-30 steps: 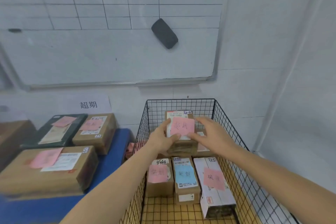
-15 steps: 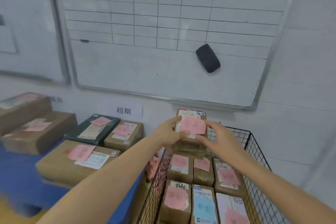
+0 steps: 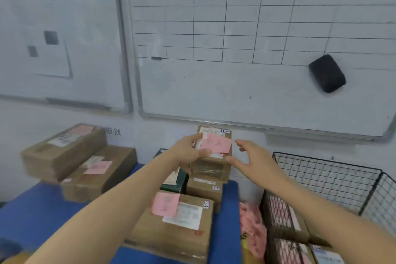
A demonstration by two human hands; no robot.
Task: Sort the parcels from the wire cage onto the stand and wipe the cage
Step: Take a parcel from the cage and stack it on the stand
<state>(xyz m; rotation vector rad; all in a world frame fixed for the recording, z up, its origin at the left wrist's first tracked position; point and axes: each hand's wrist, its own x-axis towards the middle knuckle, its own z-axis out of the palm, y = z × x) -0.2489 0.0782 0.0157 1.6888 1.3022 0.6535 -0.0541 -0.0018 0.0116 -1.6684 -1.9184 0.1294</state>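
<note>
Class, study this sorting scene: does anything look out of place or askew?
A crumpled pink cloth is bunched in the gap between the blue stand and the wire cage, not laid flat anywhere. The black eraser on the whiteboard also sits tilted.

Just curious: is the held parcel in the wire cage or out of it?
Out. The left hand holds the parcel over boxes on the blue stand, left of the wire cage.

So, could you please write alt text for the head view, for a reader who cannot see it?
The left hand grips a small cardboard parcel with a pink note over other parcels on the blue stand, the right hand open beside it. The wire cage sits to the right, a gridded whiteboard behind.
</note>
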